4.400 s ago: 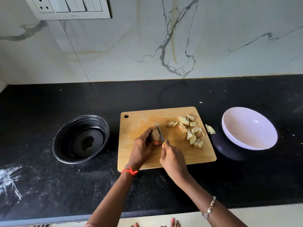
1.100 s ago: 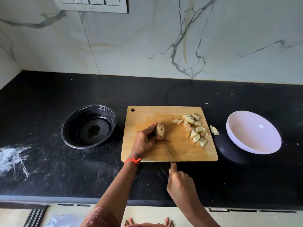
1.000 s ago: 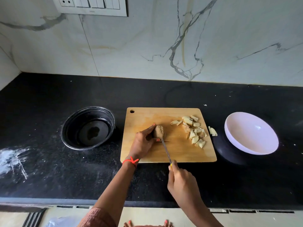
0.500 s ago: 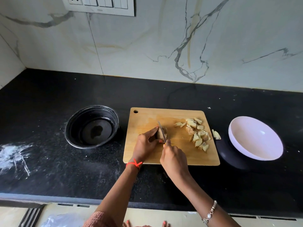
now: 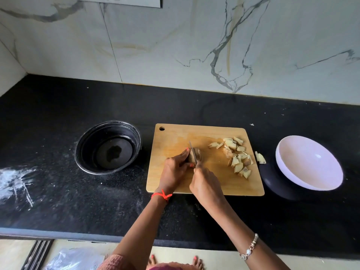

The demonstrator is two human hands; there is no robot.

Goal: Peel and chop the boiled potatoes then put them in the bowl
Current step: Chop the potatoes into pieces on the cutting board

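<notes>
— How do my hands lie?

— Your left hand (image 5: 175,168) curls over the brown-skinned boiled potato (image 5: 199,155) near the middle of the pale wooden cutting board (image 5: 175,137), thumb on the near side and fingertips on the far side, pinning it down. Your right hand (image 5: 206,184) is closed round the handle of the small steel-bladed knife (image 5: 192,153); the handle itself is hidden in your fist. The blade stands on edge across the potato, just beside your left fingertips, and your two hands touch.

— And against a second ago?

— Then your right hand was drawn back at the near edge of the board, with only the knife tip reaching the potato. Now it sits up against your left hand with the blade over the potato. The potato and your left hand lie in the same place on the board.

— What is in the containers?

— The round white bowl (image 5: 311,168), right of the board on the black stone counter (image 5: 58,114), shows its bare inside. The heap of pale chopped potato pieces (image 5: 237,158) lies on the board's right part, with one stray piece (image 5: 260,158) on the counter between board and bowl. The round black pot (image 5: 87,149), left of the board, shows a dark wet-looking patch on its flat bottom.
</notes>
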